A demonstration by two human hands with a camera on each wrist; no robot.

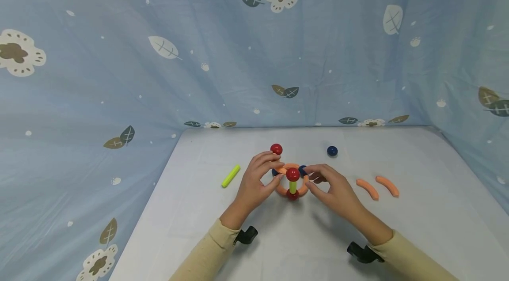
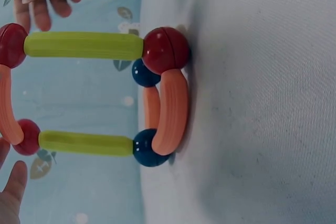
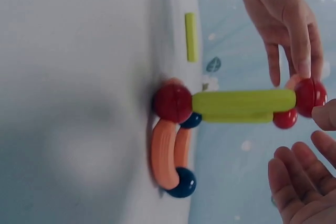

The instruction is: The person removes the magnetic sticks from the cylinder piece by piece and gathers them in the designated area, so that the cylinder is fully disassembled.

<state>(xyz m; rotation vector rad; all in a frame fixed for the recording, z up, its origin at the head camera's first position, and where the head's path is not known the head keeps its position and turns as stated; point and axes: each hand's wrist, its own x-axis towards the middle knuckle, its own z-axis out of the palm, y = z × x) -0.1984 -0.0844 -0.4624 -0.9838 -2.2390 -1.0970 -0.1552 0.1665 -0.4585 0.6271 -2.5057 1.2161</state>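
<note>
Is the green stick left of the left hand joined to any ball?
No, the green stick lies on the table with no ball at either end.

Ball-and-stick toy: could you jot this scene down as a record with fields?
Toy: two green sticks standing on a ring
Top: two red balls, an orange curve between them
Left grip: bare hand at that curve; pinching unclear
Right grip: bare hand by the nearer red ball; contact unclear
Loose pieces: green stick, blue ball, two orange curves
Surface: white
Backdrop: patterned blue cloth
</note>
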